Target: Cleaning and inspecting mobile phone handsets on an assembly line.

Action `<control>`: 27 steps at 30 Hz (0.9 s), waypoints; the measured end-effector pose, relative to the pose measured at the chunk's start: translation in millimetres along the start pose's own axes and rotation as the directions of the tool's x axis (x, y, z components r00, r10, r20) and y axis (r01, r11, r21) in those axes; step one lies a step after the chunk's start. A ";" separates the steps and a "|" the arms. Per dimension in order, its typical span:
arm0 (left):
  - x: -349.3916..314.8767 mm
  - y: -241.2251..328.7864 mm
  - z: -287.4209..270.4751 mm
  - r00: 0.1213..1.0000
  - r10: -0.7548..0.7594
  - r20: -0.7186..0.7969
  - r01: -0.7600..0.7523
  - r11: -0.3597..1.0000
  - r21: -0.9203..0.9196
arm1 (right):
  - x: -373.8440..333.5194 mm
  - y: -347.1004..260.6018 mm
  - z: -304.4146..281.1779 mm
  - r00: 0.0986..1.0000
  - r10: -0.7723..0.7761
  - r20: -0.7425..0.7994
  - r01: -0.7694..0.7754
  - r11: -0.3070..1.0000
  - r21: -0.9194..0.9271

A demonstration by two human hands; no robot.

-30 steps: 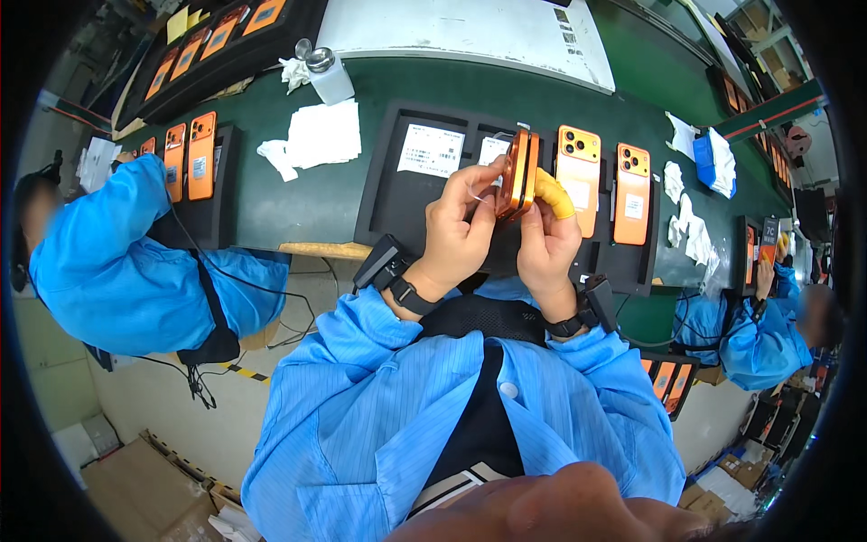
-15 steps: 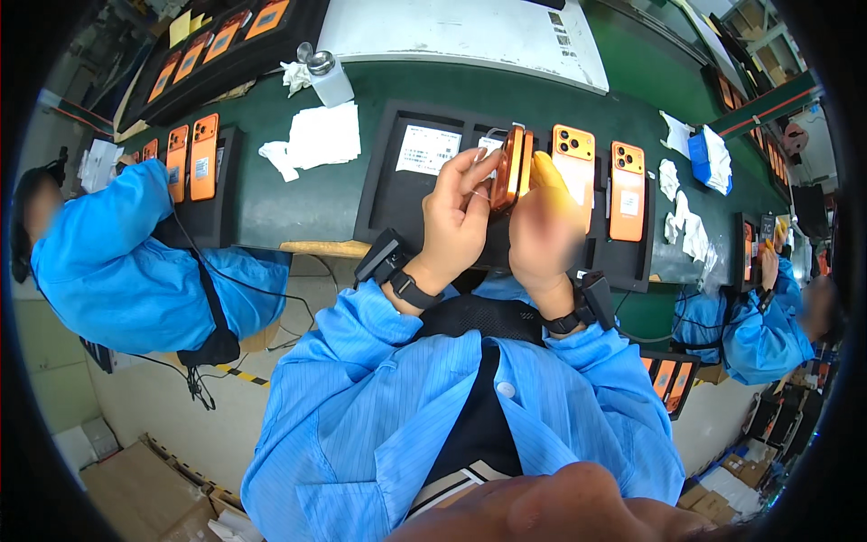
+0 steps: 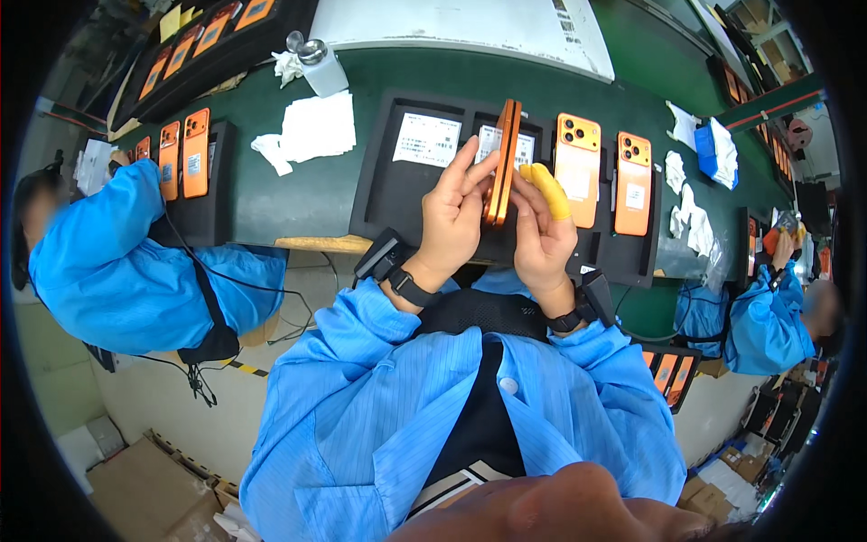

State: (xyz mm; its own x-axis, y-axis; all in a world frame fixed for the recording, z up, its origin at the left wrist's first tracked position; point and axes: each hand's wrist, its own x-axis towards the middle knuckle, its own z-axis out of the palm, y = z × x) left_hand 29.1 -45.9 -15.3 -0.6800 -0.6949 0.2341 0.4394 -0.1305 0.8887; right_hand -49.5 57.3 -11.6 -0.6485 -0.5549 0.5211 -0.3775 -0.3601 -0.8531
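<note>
Two orange smartphones [image 3: 505, 163], pressed face to face or nearly so, stand edge-on above a black tray [image 3: 384, 194]. My left hand [image 3: 452, 217] grips them from the left, its thumb and fingers against that side. From the right, my right hand [image 3: 546, 244] holds them with bent fingers; a yellow finger cot [image 3: 549, 191] covers at least one finger. In the tray's right part lie an orange phone [image 3: 578, 172] and another orange phone [image 3: 634, 185], camera sides up. White printed labels [image 3: 426, 138] show in the tray's left and middle compartments.
Left on the green table are white wipes [image 3: 316, 126] and a dispenser bottle [image 3: 323, 72]. Crumpled wipes [image 3: 691, 221] and a blue pack [image 3: 718, 149] lie right. Co-workers in blue sit at left [image 3: 126, 262] and right [image 3: 768, 316]. A cable [image 3: 235, 280] hangs at left.
The two phones have turned more upright and edge-on in my hands. My right hand has rolled, so its thumb and the yellow finger cot now show beside them.
</note>
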 end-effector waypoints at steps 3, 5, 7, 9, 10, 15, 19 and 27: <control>-0.1 1.3 -3.4 0.997 -0.049 0.059 0.047 0.998 0.032 | -2.3 4.2 -1.4 0.999 0.034 -0.002 -0.034 0.999 0.023; 1.1 -0.2 -3.8 0.997 -0.040 0.062 0.038 0.999 0.039 | -0.4 5.6 -3.2 0.996 0.085 0.002 -0.085 0.996 0.012; 2.1 -1.4 -3.9 0.996 -0.080 0.037 0.082 0.996 -0.035 | 3.9 6.0 -4.2 0.992 0.125 0.008 -0.125 0.992 0.028; 8.0 -12.0 -6.2 0.998 -0.055 0.022 0.053 0.994 0.095 | 9.2 7.0 -3.3 0.986 0.164 0.015 -0.164 0.985 0.045; 11.2 -13.7 -6.0 0.999 -0.027 0.019 0.022 0.975 0.220 | 12.1 7.7 -2.1 0.982 0.187 0.013 -0.187 0.980 0.072; 20.8 -8.3 -3.9 0.997 -0.037 0.068 0.006 0.912 0.409 | 16.7 7.4 -0.6 0.972 0.231 0.053 -0.234 0.969 0.073; 19.9 3.0 -2.0 0.963 -0.262 0.065 0.226 0.914 0.338 | 16.8 9.0 0.1 0.970 0.235 0.058 -0.239 0.969 0.064; 19.0 -4.1 -2.4 0.984 -0.177 0.012 0.161 0.916 0.367 | 19.6 8.9 -1.5 0.953 0.296 0.060 -0.295 0.955 -0.028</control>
State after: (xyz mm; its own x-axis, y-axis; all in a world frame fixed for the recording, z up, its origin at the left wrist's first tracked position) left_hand 15.8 -60.2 -15.4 -0.7539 -0.6524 0.0772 0.0775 0.0284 0.9966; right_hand -66.5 44.3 -9.1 -0.6902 -0.6808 0.2453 -0.1877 -0.1590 -0.9693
